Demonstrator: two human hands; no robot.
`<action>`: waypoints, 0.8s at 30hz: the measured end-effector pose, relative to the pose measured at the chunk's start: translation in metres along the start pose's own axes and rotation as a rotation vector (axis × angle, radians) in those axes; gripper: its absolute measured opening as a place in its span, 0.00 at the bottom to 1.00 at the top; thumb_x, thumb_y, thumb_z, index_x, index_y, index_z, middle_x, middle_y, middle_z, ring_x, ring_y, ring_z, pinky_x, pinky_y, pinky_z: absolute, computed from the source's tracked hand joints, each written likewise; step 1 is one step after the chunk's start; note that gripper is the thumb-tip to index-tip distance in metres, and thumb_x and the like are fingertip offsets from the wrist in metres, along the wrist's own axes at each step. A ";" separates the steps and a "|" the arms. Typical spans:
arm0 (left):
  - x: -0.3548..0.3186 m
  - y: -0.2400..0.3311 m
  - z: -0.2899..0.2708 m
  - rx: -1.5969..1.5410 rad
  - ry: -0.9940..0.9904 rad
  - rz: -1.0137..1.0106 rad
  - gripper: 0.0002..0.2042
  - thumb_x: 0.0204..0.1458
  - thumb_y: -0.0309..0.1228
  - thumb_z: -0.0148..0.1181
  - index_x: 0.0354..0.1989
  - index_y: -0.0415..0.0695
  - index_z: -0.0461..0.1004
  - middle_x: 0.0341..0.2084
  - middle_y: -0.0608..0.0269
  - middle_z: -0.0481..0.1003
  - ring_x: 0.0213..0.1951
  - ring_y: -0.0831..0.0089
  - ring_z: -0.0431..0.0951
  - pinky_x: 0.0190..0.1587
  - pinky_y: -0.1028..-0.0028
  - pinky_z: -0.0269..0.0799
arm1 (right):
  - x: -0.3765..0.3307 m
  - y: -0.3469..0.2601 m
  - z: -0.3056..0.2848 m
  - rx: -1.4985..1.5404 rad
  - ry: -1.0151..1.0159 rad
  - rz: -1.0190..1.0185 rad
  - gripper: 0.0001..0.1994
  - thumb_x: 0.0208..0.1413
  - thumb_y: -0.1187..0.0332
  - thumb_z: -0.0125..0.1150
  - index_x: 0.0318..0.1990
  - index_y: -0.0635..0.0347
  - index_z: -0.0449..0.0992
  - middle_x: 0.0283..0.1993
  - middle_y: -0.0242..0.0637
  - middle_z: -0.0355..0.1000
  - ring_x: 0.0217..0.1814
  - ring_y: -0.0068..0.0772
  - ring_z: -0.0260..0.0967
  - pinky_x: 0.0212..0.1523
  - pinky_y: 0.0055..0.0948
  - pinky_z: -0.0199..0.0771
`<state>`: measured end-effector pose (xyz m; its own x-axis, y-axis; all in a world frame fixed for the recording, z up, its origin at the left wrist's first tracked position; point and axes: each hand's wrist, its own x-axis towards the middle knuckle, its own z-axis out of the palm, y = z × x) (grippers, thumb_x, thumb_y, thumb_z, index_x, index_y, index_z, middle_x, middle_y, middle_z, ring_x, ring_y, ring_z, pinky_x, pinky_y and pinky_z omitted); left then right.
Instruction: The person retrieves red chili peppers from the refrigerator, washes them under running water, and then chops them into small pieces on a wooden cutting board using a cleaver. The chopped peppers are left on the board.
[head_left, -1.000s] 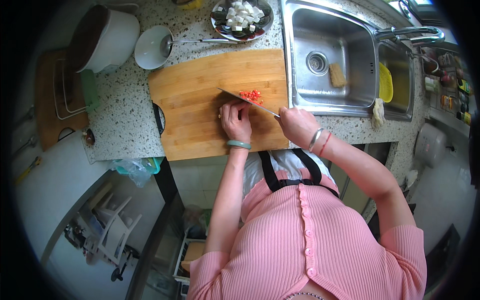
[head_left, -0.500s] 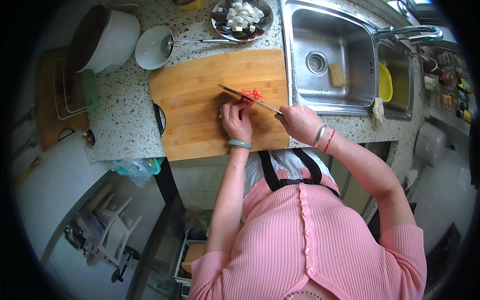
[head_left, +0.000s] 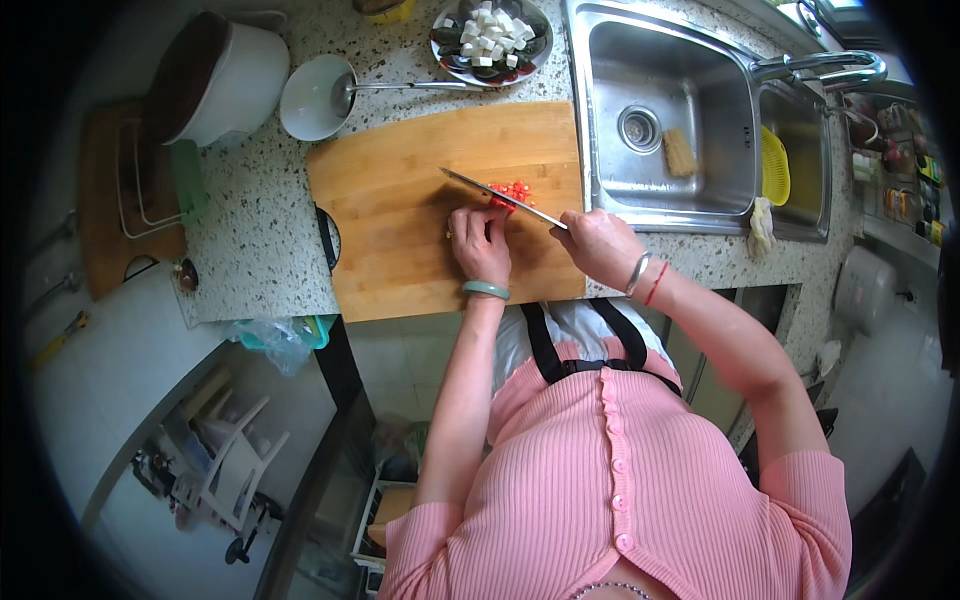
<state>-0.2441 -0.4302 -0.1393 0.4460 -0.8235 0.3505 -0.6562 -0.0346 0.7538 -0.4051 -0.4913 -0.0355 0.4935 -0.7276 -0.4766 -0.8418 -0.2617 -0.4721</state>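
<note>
A wooden cutting board (head_left: 385,215) lies on the counter in front of me. My right hand (head_left: 600,245) is closed round the handle of a kitchen knife (head_left: 510,200), whose blade slants across the board with its tip to the far left. Small chopped bits of red pepper (head_left: 514,190) are heaped just beyond the blade, with some red on the near side too. My left hand (head_left: 480,243) rests on the board with curled fingers close against the blade, on the red pepper; its fingertips are partly hidden.
A plate of white cubes on dark pieces (head_left: 490,35) stands beyond the board, near a white bowl (head_left: 305,100) with a ladle (head_left: 400,87) across its rim. A large white pot (head_left: 240,85) is at the far left. The steel sink (head_left: 640,85) adjoins the board's right side.
The whole view has shifted slightly, moving the board and counter a little to the right in the picture. Both hands and the knife keep nearly the same place over the pepper.
</note>
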 end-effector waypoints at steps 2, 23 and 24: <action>-0.001 -0.001 0.002 -0.016 0.003 -0.008 0.07 0.45 0.23 0.66 0.26 0.42 0.71 0.27 0.58 0.70 0.34 0.59 0.71 0.37 0.64 0.67 | -0.001 0.002 -0.005 0.021 -0.053 0.013 0.15 0.58 0.61 0.54 0.29 0.65 0.75 0.26 0.54 0.73 0.31 0.57 0.73 0.32 0.48 0.73; -0.004 -0.002 -0.001 -0.009 -0.022 -0.019 0.07 0.48 0.25 0.64 0.28 0.42 0.70 0.30 0.57 0.70 0.34 0.58 0.72 0.37 0.64 0.68 | -0.003 0.000 -0.007 0.105 -0.117 0.065 0.14 0.57 0.63 0.54 0.27 0.66 0.75 0.26 0.55 0.73 0.32 0.57 0.74 0.35 0.47 0.74; -0.004 -0.002 0.000 -0.005 -0.029 -0.016 0.07 0.48 0.25 0.64 0.28 0.41 0.69 0.30 0.57 0.70 0.34 0.58 0.72 0.37 0.64 0.68 | -0.002 0.000 -0.004 0.109 -0.122 0.062 0.13 0.57 0.64 0.54 0.28 0.66 0.75 0.26 0.55 0.73 0.32 0.57 0.74 0.35 0.47 0.74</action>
<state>-0.2443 -0.4262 -0.1422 0.4386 -0.8389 0.3222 -0.6460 -0.0450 0.7620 -0.4073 -0.4922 -0.0318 0.4701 -0.6562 -0.5903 -0.8457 -0.1435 -0.5140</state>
